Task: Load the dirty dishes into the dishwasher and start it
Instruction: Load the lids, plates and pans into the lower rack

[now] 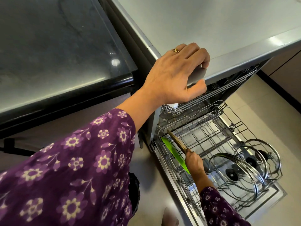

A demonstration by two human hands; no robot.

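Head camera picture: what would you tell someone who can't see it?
A right hand holds a wooden board in the pulled-out lower rack, beside a green board. The left hand grips the top edge of the dishwasher. Three glass lids stand in the rack.

Bright, soft daylight, probably from the upper right, washes the dishwasher (211,26) top pale. A round glare spot sits on the dark glossy desk (65,62), and the glass lids (232,170) glint along their rims. The left hand (175,74) is sharp and evenly lit; the right hand (194,161) and its board (177,141) lie dimmer. Straight edges bow toward the corners, and the bottom edge smears.
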